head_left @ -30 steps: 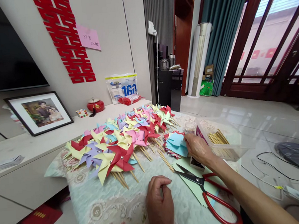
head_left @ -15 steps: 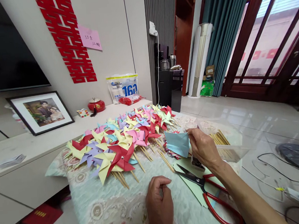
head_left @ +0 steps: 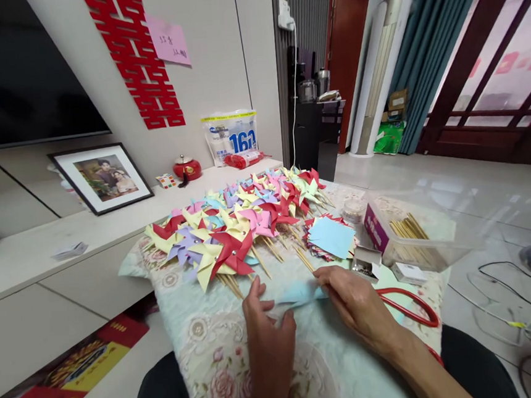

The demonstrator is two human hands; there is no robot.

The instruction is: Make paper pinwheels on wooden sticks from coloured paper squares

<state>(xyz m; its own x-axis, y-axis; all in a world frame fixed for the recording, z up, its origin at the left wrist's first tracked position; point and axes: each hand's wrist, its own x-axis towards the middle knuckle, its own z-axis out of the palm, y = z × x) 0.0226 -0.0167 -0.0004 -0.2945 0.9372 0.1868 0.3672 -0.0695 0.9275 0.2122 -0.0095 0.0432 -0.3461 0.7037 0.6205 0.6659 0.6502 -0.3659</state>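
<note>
Light blue paper sheet [head_left: 299, 292] is right in the middle of the action, seen nearly edge-on and kinda blurry, low over the cloth-covered worktop [head_left: 355, 371]. Of the two hands, the right hand [head_left: 356, 302] is at the sheet's 3 o'clock, pinching that end between thumb and fingers. The left hand [head_left: 268, 329] sits around 8 o'clock with its fingers spread and curved by the other end; can't tell if it's actually touching the paper.

Up at 11 o'clock from the sheet there's a big heap of pinwheels [head_left: 233, 252] in red, yellow, purple, pink and blue. Some loose sticks [head_left: 304, 259] lie at 12, and just beside them at 1 is a stack of paper squares [head_left: 331, 238], blue one on top. Around 2 o'clock there's an open little box [head_left: 367, 263] with small metal bits, plus a clear bin [head_left: 438, 263] holding more sticks. Red-handled scissors [head_left: 430, 314] are at 3, partly hidden behind the right hand.
</note>
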